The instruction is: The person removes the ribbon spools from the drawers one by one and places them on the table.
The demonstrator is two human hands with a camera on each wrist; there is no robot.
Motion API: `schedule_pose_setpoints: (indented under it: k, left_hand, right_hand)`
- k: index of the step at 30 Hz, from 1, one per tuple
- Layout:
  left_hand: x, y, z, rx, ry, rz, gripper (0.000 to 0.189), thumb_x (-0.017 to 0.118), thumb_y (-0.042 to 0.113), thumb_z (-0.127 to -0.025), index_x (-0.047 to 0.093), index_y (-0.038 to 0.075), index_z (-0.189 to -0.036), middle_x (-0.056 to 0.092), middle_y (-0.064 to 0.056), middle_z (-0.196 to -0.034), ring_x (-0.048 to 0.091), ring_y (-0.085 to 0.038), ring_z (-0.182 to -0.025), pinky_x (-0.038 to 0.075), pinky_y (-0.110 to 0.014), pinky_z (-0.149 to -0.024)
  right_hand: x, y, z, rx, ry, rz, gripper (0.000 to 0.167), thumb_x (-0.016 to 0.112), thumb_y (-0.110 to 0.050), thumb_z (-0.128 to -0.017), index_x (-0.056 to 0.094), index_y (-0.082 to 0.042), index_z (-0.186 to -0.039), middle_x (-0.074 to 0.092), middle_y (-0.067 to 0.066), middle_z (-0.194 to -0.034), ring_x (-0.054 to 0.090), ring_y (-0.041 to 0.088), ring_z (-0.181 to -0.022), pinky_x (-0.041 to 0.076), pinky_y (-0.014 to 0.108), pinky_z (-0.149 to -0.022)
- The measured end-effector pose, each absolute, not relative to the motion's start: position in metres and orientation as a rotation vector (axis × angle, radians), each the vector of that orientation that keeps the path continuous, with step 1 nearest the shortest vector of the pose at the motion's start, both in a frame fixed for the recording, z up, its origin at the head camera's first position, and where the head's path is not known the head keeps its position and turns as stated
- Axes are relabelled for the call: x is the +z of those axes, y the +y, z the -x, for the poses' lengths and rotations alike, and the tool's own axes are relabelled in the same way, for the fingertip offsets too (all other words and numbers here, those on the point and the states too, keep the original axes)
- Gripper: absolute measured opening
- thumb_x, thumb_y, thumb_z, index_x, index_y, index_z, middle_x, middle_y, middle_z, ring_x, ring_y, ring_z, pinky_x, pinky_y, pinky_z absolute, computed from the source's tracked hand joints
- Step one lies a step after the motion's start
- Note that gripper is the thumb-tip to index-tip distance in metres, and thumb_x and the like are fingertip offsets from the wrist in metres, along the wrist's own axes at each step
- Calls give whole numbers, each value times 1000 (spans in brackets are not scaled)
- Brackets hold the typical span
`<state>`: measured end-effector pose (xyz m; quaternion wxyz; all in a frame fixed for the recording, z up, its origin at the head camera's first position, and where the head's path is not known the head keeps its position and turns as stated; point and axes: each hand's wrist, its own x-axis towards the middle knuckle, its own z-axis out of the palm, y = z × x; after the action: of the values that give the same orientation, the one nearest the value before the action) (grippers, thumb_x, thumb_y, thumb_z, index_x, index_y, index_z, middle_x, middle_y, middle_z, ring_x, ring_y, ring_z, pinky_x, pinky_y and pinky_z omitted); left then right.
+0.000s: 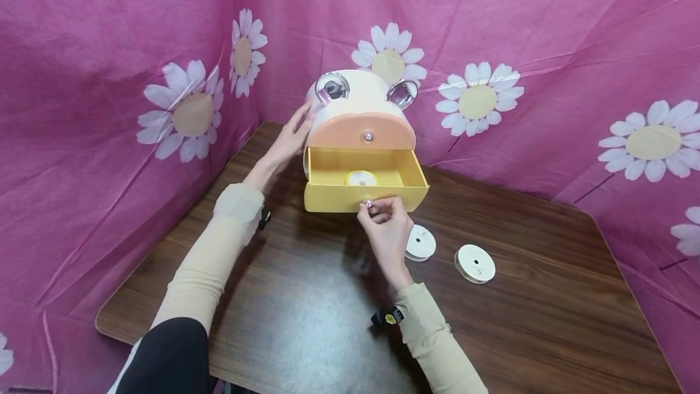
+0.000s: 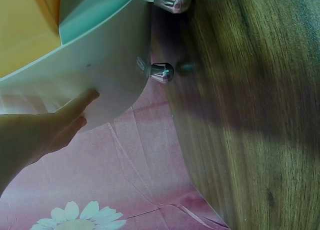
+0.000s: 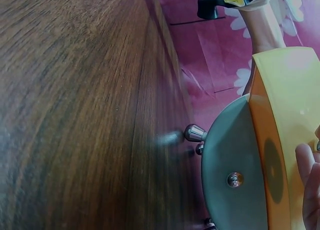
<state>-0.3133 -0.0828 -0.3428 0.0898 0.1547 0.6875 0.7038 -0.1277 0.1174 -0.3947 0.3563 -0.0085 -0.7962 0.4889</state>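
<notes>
A small white cabinet (image 1: pixel 358 87) with silver ears stands at the back of the table. Its yellow drawer (image 1: pixel 333 199) is pulled out, and a white spool (image 1: pixel 361 179) with a yellow edge lies inside. My right hand (image 1: pixel 387 233) pinches the drawer's round shiny knob (image 1: pixel 369 204) between thumb and finger. Against the cabinet's left side rests my left hand (image 1: pixel 287 143), its fingers fairly straight in the left wrist view. Above the yellow drawer, the peach drawer (image 1: pixel 344 129) is closed. A closed grey-green drawer (image 3: pixel 227 150) appears below it in the right wrist view.
Two white spools, a nearer-hand one (image 1: pixel 421 242) and one farther right (image 1: pixel 476 262), lie on the brown wooden table (image 1: pixel 547 297). Pink cloth (image 1: pixel 492 11) with white daisies hangs behind and at the sides. The cabinet stands on shiny feet (image 2: pixel 162 72).
</notes>
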Motion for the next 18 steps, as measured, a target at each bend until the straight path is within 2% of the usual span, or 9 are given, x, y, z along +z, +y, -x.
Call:
schedule_pose_setpoints:
  k: [1, 2, 5, 7, 10, 13, 16, 18]
  left_hand:
    - [-343, -83, 314, 2095, 2039, -456, 57, 43, 39, -105, 21, 38, -158, 46, -5, -136, 46, -3, -59, 38, -17, -48]
    - [-343, -83, 314, 2096, 2040, -452, 57, 43, 39, -105, 21, 38, -158, 51, -4, -123, 45, -3, -58, 37, -17, -48]
    - [-343, -83, 313, 2100, 2045, -448, 57, 44, 40, -104, 22, 39, -157, 47, 1, -94, 44, -3, -56, 36, -16, -46]
    - [-342, -83, 311, 2102, 2050, -449, 57, 44, 41, -104, 23, 40, -157, 47, 4, -92, 45, -3, -57, 37, -17, -47]
    - [-342, -83, 309, 2104, 2060, -449, 56, 44, 42, -104, 24, 40, -156, 47, 6, -99, 45, -2, -57, 36, -17, -47]
    - [-341, -82, 308, 2105, 2070, -451, 56, 45, 43, -104, 25, 40, -156, 47, 1, -105, 45, -2, -58, 37, -17, -47]
    - [-342, -82, 309, 2102, 2078, -454, 56, 45, 43, -104, 25, 40, -156, 46, 1, -119, 48, -2, -62, 39, -17, -49]
    - [-342, -82, 310, 2098, 2074, -456, 56, 44, 43, -104, 24, 40, -156, 47, 0, -119, 49, -2, -63, 41, -17, -50]
  right_hand:
    - [-395, 117, 128, 1262, -2052, 19, 18, 76, -9, -78, 61, -3, -86, 73, 10, -75, 60, -2, -54, 51, 13, -51]
    - [-395, 117, 128, 1262, -2049, 16, 18, 77, -8, -78, 62, -3, -86, 73, 10, -75, 60, -1, -54, 51, 12, -51]
    - [-396, 117, 127, 1263, -2040, 8, 17, 76, -8, -78, 62, -3, -86, 73, 10, -75, 60, 0, -54, 51, 13, -51]
    - [-397, 117, 127, 1263, -2038, 6, 17, 76, -8, -78, 62, -3, -87, 73, 10, -75, 60, 0, -54, 51, 12, -51]
    - [-397, 117, 127, 1262, -2037, 8, 17, 76, -8, -78, 62, -3, -87, 73, 10, -75, 60, -1, -54, 51, 12, -51]
    - [-397, 117, 126, 1258, -2038, 12, 18, 76, -8, -78, 62, -2, -87, 74, 10, -76, 60, -1, -54, 51, 12, -51]
    - [-397, 118, 126, 1255, -2036, 15, 18, 76, -8, -78, 61, -2, -87, 74, 10, -76, 60, 0, -54, 51, 12, -51]
    - [-398, 118, 125, 1256, -2030, 15, 18, 76, -7, -78, 61, -2, -86, 74, 10, -75, 60, -1, -53, 51, 12, -51]
